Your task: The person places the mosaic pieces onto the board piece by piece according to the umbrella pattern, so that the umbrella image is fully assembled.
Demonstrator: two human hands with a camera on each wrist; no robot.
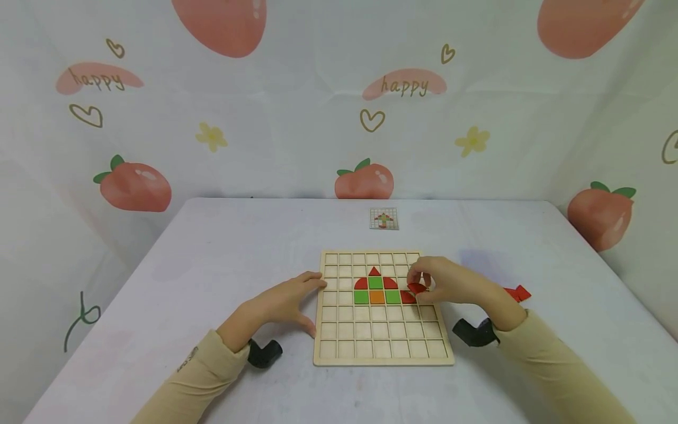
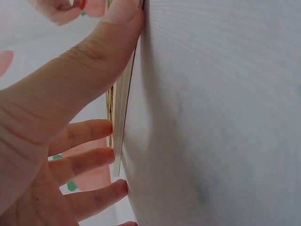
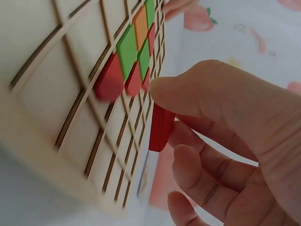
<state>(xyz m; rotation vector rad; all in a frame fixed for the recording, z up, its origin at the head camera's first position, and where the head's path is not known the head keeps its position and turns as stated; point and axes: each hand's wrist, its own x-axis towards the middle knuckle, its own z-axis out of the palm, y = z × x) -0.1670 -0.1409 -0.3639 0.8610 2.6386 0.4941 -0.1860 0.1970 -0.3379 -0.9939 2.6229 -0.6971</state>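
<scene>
A: Where's the held tile [image 1: 417,288]?

B: Just over the board [image 1: 384,361], toward 3 o'clock from its centre. It's red, and the right hand [image 1: 450,281] pinches it between thumb and fingers.

A: And the left hand [image 1: 283,300]?

B: At the board's 9 o'clock edge, thumb by the side, fingers straight and spread, gripping nothing.

A: Which cells are filled?

B: The middle one holds an orange square [image 1: 376,297]. Green squares [image 1: 361,297] fill the cells at its 9, 12 and 3 o'clock. Past the 3 o'clock one, the next cell has a red piece [image 1: 407,297], partly covered by the right hand.

A: And farther toward 12?

B: Two rounded red pieces [image 1: 361,284] flank the upper green square, and a red triangle [image 1: 374,272] sits in the cell beyond it.

A: Anything off the board?

B: A small card [image 1: 384,218] printed with a coloured pattern, at 12 o'clock. Loose tiles [image 1: 521,293], red, lie on the table [image 1: 238,247] at 3 o'clock, partly hidden by the right wrist.
</scene>
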